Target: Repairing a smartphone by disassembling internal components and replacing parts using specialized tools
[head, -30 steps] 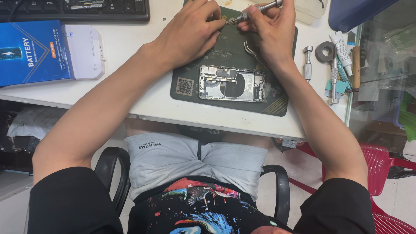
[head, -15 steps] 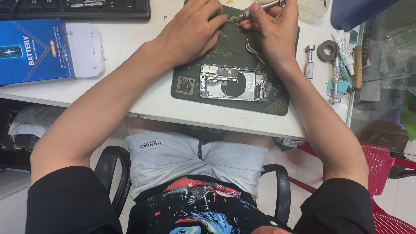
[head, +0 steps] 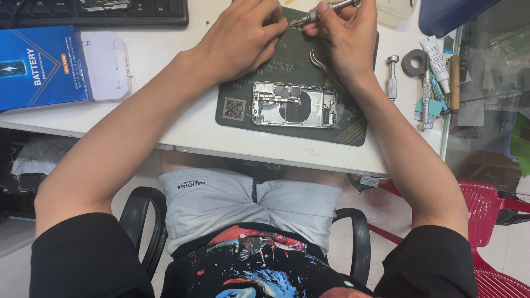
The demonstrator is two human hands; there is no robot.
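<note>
Two hands work at the far edge of one dark mat (head: 353,129) on a white table (head: 182,132). The right hand (head: 345,36) has its grip closed on one screwdriver (head: 323,12), tip pointing left; the left hand (head: 243,38) meets that tip with pinched fingertips (head: 280,23) — whether they hold anything is too small to tell. One opened phone (head: 294,104) lies on the mat just below the hands, apart from them, with one pair of tweezers (head: 323,66) beside the right wrist. Left: one blue box (head: 38,66), one white box (head: 105,65), one keyboard (head: 94,11). Right: one grey ring (head: 414,62), one metal bit (head: 392,77), one white tube (head: 437,55) among several tools. Beyond the table edge — a red plastic chair (head: 486,212).
</note>
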